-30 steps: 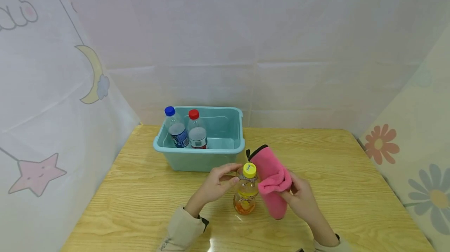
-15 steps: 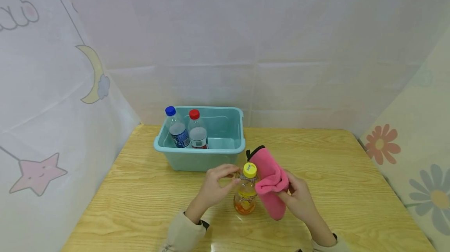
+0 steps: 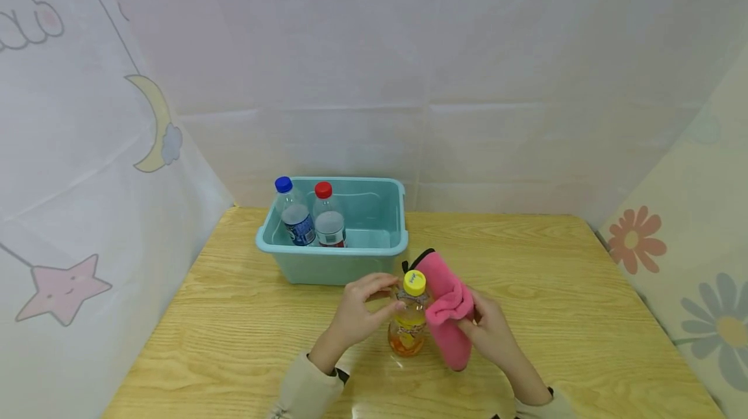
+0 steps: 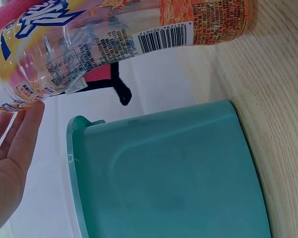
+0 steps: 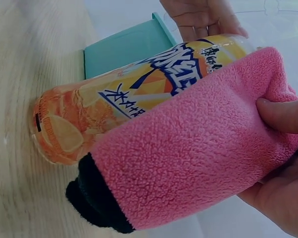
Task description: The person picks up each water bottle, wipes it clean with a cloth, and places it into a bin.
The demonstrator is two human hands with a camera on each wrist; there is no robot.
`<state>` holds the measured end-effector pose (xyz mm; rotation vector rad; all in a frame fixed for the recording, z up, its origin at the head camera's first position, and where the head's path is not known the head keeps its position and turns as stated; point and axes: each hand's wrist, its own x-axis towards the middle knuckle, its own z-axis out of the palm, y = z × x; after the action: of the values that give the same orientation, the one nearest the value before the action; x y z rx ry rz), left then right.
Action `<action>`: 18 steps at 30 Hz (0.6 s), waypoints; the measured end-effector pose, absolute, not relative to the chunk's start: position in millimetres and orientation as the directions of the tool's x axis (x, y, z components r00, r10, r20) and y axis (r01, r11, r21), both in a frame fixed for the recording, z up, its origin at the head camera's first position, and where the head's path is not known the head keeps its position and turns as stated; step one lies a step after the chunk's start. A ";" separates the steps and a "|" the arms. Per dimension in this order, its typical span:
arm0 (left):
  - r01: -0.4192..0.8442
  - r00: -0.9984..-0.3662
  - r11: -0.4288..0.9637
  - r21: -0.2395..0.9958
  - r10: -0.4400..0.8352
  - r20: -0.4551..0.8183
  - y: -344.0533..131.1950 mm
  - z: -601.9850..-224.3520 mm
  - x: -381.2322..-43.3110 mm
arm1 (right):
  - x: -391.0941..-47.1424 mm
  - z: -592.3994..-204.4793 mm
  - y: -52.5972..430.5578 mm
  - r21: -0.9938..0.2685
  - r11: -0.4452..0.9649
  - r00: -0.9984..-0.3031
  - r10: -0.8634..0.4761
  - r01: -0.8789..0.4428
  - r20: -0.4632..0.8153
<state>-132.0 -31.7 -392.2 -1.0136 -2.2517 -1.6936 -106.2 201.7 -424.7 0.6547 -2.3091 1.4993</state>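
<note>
A clear plastic drink bottle (image 3: 407, 328) with a yellow cap stands upright on the wooden table. Its label is yellow and orange, with a barcode in the left wrist view. My left hand (image 3: 362, 308) holds the bottle's upper part from the left, thumb in front and fingers behind. Folded pink cloth (image 5: 198, 144) with black edging lies along the bottle's right side. My right hand (image 3: 487, 331) grips this cloth at its middle, thumb pressed into the pile. Part of the bottle is hidden behind the cloth in the right wrist view.
Behind the bottle, a teal plastic bin (image 3: 339, 269) stands on the table (image 3: 526, 263). Inside it, at the left, are a blue-capped bottle (image 3: 297, 217) and a red-capped bottle (image 3: 328, 221). Patterned white sheets (image 3: 350, 81) hang around the table.
My right hand has shifted the pink cloth slightly left and toward me along the bottle. The left hand and bottle have hardly moved.
</note>
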 end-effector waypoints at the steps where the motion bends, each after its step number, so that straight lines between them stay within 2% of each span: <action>1: 0.590 -0.761 0.133 0.797 0.423 0.493 -31.7 -392.2 -131.9 | -106.2 -425.8 201.7 -0.783 0.352 -0.858 -0.209 -0.514 0.470; 5: 0.589 -0.762 0.129 0.797 0.416 0.496 -31.1 -410.0 -139.7 | -107.1 -433.1 203.0 -0.828 0.348 -0.897 -0.213 -0.439 0.387; 8: 0.582 -0.768 0.127 0.803 0.411 0.492 -31.7 -423.0 -145.4 | -108.6 -439.8 203.6 -0.836 0.335 -0.899 -0.228 -0.434 0.374; 12: 0.589 -0.763 0.116 0.800 0.407 0.503 -32.8 -424.5 -145.4 | -109.7 -448.0 203.7 -0.835 0.319 -0.888 -0.264 -0.449 0.377; 18: 0.589 -0.760 0.110 0.801 0.412 0.502 -32.9 -425.2 -145.6 | -110.6 -455.8 205.4 -0.857 0.324 -0.904 -0.294 -0.401 0.312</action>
<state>-145.6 -32.9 -425.2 -1.0116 -2.2210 -1.7236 -110.6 205.4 -455.8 0.6519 -2.4741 1.6471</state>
